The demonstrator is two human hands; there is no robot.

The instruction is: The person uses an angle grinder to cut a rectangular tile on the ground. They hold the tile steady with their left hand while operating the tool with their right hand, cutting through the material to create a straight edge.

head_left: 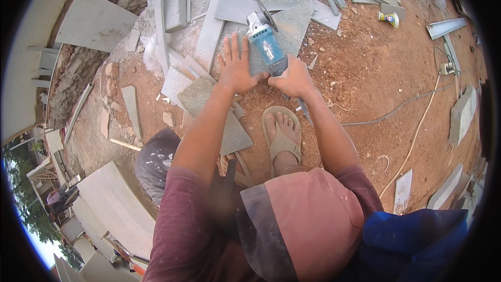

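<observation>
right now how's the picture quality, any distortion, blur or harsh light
Head view: strong fisheye bending, with black corners; even daylight and soft shadows on the red dirt; left hand, right hand and blue angle grinder look sharp; a blurred patch sits by the knee.

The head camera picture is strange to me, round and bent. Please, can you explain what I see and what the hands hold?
A wide lens worn on a person's head looks down, so straight edges bend. The two forearms from below are that person's own. The right hand grips a blue angle grinder. The left hand lies flat, fingers spread, on a grey stone slab. More stone pieces lie on red earth. One foot in a sandal stands below, and a cable runs to the right.
</observation>
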